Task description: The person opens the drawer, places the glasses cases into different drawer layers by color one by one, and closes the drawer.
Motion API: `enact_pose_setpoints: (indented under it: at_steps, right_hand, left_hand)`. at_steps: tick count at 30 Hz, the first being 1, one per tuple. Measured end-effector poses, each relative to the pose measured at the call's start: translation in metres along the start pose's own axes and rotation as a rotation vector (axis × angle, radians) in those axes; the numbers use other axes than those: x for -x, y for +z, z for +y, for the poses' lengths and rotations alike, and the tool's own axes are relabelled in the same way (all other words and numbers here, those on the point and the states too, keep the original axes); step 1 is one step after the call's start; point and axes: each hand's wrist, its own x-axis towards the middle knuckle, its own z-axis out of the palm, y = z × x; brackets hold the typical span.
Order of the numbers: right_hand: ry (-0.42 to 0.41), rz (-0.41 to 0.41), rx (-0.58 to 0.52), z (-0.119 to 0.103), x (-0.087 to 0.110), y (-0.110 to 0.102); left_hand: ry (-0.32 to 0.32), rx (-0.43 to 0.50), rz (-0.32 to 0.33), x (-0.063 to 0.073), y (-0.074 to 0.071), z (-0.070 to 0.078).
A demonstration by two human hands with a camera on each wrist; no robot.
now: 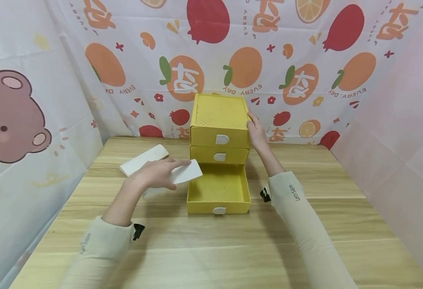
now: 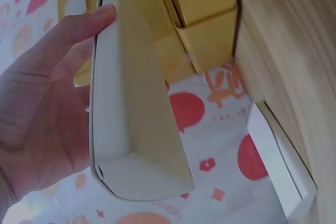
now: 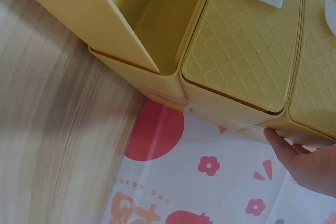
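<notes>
My left hand (image 1: 156, 175) pinches a slim white box (image 1: 187, 172), thumb on one side, at the left of the lowest drawer. In the left wrist view this box (image 2: 131, 114) shows a narrow side wall and a rounded end; its exact kind is unclear. A yellow three-drawer organizer (image 1: 221, 112) with white tabs stands at the back. Its bottom drawer (image 1: 218, 188) is pulled out and holds nothing; the two above are closed. My right hand (image 1: 256, 131) rests against the organizer's upper right side, fingers near the top edge.
A second slim white piece (image 1: 144, 159) lies on the wooden table (image 1: 204, 249), left of the organizer. Behind stands a fruit-printed curtain (image 1: 229, 68); pale cloth hangs at both sides.
</notes>
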Motion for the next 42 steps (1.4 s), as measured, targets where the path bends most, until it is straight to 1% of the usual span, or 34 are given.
enact_pose_setpoints:
  at_steps: [1, 4, 6, 8, 12, 14, 20, 22, 25, 29, 36, 39, 42]
  right_hand:
    - [-0.001, 0.0, -0.001, 0.0, 0.0, 0.0]
    - [-0.001, 0.003, 0.002, 0.0, 0.001, -0.001]
    - [-0.005, 0.005, 0.005, 0.001, 0.0, -0.001]
    - [-0.007, 0.004, 0.003, 0.001, 0.0, -0.001]
    - [0.001, -0.013, -0.022, 0.002, 0.0, 0.001]
    - [0.004, -0.016, -0.027, 0.003, 0.0, 0.001]
    - [-0.004, -0.005, -0.005, 0.003, 0.001, 0.002]
    - [-0.009, 0.001, 0.007, 0.002, 0.001, 0.001]
    - [-0.01, 0.001, 0.011, 0.001, 0.001, 0.001]
    - [0.0, -0.006, 0.01, 0.002, 0.001, 0.002]
    - [0.011, 0.0, 0.014, 0.002, 0.001, 0.001]
    - [0.013, 0.006, 0.011, 0.003, 0.001, 0.001]
    - [0.009, 0.0, 0.004, 0.003, 0.001, 0.001]
  left_hand:
    - [0.008, -0.004, -0.005, -0.001, 0.0, 0.004]
    - [0.059, -0.009, -0.016, -0.009, 0.004, 0.014]
    - [0.094, -0.035, -0.027, -0.015, 0.006, 0.022]
    - [0.114, -0.059, -0.052, -0.021, 0.009, 0.029]
    - [0.12, -0.136, -0.093, -0.033, 0.015, 0.044]
    - [0.124, -0.159, -0.108, -0.038, 0.019, 0.05]
    - [0.129, -0.15, -0.153, -0.051, 0.025, 0.066]
    - [0.141, -0.151, -0.153, -0.056, 0.027, 0.071]
    - [0.169, -0.174, -0.136, -0.062, 0.031, 0.078]
    - [0.192, -0.211, -0.118, -0.07, 0.037, 0.084]
    - [0.199, -0.212, -0.139, -0.082, 0.048, 0.085]
    - [0.192, -0.206, -0.154, -0.087, 0.053, 0.084]
    - [0.166, -0.191, -0.171, -0.09, 0.057, 0.082]
